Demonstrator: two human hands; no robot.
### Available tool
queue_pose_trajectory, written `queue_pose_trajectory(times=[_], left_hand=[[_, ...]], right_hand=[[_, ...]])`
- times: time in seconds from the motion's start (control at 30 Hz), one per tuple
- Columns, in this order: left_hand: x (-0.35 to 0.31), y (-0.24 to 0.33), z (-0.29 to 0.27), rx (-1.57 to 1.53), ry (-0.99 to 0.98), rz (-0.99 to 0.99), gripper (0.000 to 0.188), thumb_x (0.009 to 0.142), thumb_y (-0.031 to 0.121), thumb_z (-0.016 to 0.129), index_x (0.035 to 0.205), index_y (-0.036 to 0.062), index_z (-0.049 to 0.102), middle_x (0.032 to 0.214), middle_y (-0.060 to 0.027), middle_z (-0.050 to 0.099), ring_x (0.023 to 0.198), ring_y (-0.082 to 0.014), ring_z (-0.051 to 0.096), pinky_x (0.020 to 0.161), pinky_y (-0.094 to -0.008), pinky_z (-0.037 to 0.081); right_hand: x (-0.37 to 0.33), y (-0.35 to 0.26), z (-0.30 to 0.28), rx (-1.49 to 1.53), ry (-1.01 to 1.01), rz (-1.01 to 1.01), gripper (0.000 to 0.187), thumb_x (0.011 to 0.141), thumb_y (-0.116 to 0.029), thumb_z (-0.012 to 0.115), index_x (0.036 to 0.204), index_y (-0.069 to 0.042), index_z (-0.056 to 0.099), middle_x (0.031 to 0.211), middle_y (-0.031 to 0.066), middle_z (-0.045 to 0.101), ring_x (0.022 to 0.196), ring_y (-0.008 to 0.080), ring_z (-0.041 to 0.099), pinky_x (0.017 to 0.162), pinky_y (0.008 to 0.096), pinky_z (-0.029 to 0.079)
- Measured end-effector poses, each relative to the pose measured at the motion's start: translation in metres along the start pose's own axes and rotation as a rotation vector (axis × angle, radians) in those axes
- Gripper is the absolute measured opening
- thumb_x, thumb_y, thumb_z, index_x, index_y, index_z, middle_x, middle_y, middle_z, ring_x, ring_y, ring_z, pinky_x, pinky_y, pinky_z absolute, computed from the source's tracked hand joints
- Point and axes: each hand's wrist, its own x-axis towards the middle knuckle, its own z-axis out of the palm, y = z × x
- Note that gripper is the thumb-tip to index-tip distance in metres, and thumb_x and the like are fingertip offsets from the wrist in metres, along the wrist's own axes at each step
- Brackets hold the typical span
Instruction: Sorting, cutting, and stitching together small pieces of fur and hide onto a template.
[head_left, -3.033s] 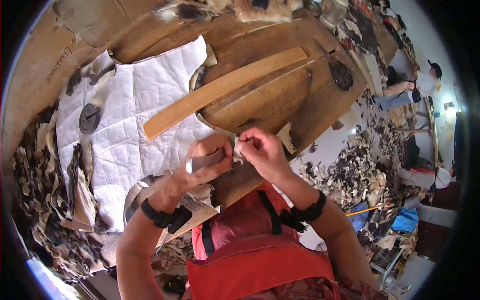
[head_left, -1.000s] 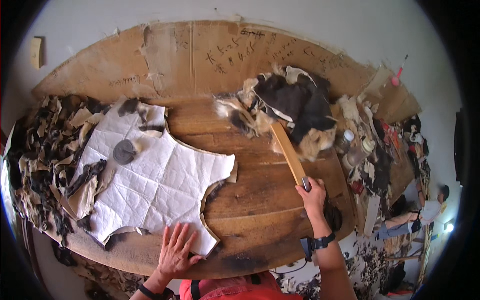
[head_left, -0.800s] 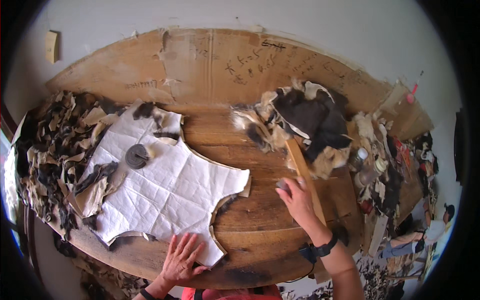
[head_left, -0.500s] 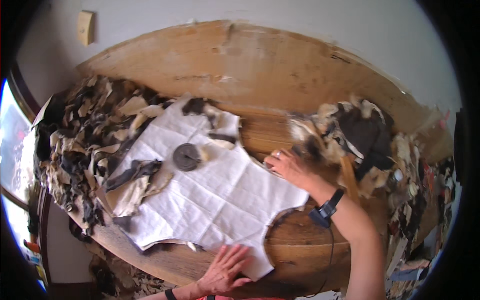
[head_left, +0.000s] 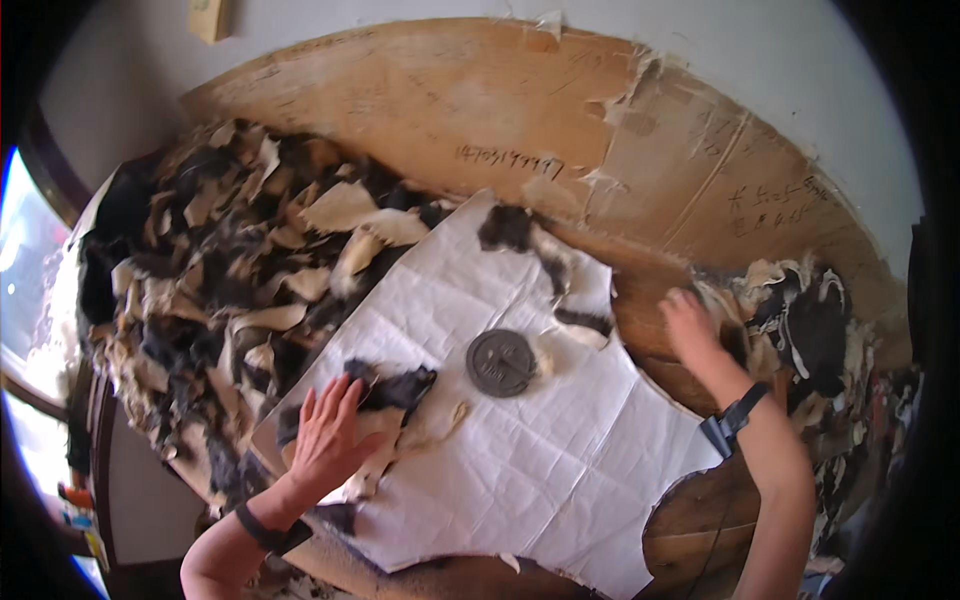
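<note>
A large white creased paper pattern (head_left: 520, 440) lies across the wooden table (head_left: 520, 110). A round dark metal weight (head_left: 500, 362) rests on its middle. My left hand (head_left: 328, 432) lies flat, fingers spread, on a dark and tan scrap (head_left: 395, 392) at the paper's left edge. My right hand (head_left: 690, 322) reaches past the paper's right edge and touches the edge of a pile of dark and tan scraps (head_left: 800, 320); whether its fingers grip anything I cannot tell. Both wrists wear dark bands.
A big heap of dark and tan scraps (head_left: 230, 290) covers the table's left side. A pale wall (head_left: 700, 50) stands behind the table. A bright window (head_left: 30, 290) is at the far left.
The view has swung left and closer. My left hand moved up from the paper's lower edge onto a scrap. My right hand moved from beside the weight to the right-hand scrap pile.
</note>
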Motion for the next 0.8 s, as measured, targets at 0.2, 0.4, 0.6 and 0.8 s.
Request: queue_pose_trajectory(times=[0.2, 0.4, 0.6, 0.8], left_hand=[[0.001, -0.039, 0.005, -0.227, -0.059, -0.124, 0.06, 0.073, 0.021, 0.077, 0.124, 0.0005, 0.052, 0.112, -0.02, 0.057, 0.109, -0.0365, 0.057, 0.09, -0.0422, 0.046], [0.081, -0.079, -0.062, -0.326, -0.016, -0.159, 0.043, 0.063, 0.008, 0.075, 0.103, -0.0015, 0.062, 0.095, -0.0206, 0.063, 0.092, -0.0371, 0.064, 0.079, -0.0386, 0.051], [0.192, -0.14, -0.145, 0.076, 0.675, 0.009, 0.06, 0.066, 0.004, 0.078, 0.121, 0.0043, 0.056, 0.114, -0.0169, 0.061, 0.108, -0.034, 0.059, 0.09, -0.0415, 0.046], [0.193, -0.1, -0.069, 0.003, 0.63, 0.194, 0.058, 0.07, 0.007, 0.074, 0.125, 0.0081, 0.053, 0.119, -0.0113, 0.055, 0.111, -0.0321, 0.053, 0.096, -0.0452, 0.04]], right_hand=[[0.054, -0.149, -0.068, 0.692, -0.214, 0.055, 0.027, 0.08, -0.017, 0.066, 0.104, -0.005, 0.064, 0.102, 0.0196, 0.06, 0.09, 0.0395, 0.062, 0.077, 0.046, 0.051], [0.116, -0.153, -0.043, 0.771, -0.151, 0.215, 0.017, 0.081, -0.015, 0.062, 0.091, -0.002, 0.064, 0.091, 0.024, 0.06, 0.087, 0.0402, 0.061, 0.075, 0.0488, 0.049], [0.207, -0.189, -0.051, 0.755, 0.08, 0.228, 0.019, 0.078, -0.012, 0.067, 0.094, -0.002, 0.065, 0.12, 0.024, 0.056, 0.106, 0.0408, 0.058, 0.088, 0.0438, 0.049], [0.231, -0.221, -0.021, 0.709, 0.014, 0.346, 0.038, 0.076, -0.01, 0.068, 0.113, -0.007, 0.058, 0.115, 0.0214, 0.059, 0.107, 0.0397, 0.058, 0.089, 0.0452, 0.049]])
